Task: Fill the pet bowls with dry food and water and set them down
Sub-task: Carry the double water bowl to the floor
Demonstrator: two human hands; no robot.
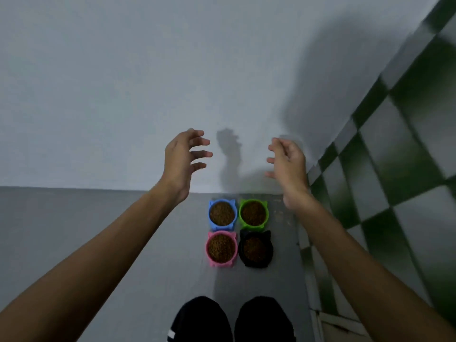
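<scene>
The left hand [183, 162] hung in the air above the floor with its fingers spread and loosely bent, gripping nothing, palm turned toward the other hand. The right hand [287, 164] was raised at about the same height, well apart from the left, its fingers likewise relaxed and slightly curled around empty air. Both forearms reached forward from the lower corners of the view. Below and between the hands, four cat-eared pet bowls sat on the grey floor [98, 243] in a tight two-by-two square, close to the foot of the pale wall [123, 82]: the blue bowl [221, 214] and the green bowl [253, 214] in the far row, the pink bowl [221, 248] and the black bowl [255, 249] in the near row. Each held brown dry food (whether any held water could not be told). Nearest the camera were the person's dark-clad knees [232, 319]. To the right ran a green-and-white checkered surface [394, 144], blurred.
</scene>
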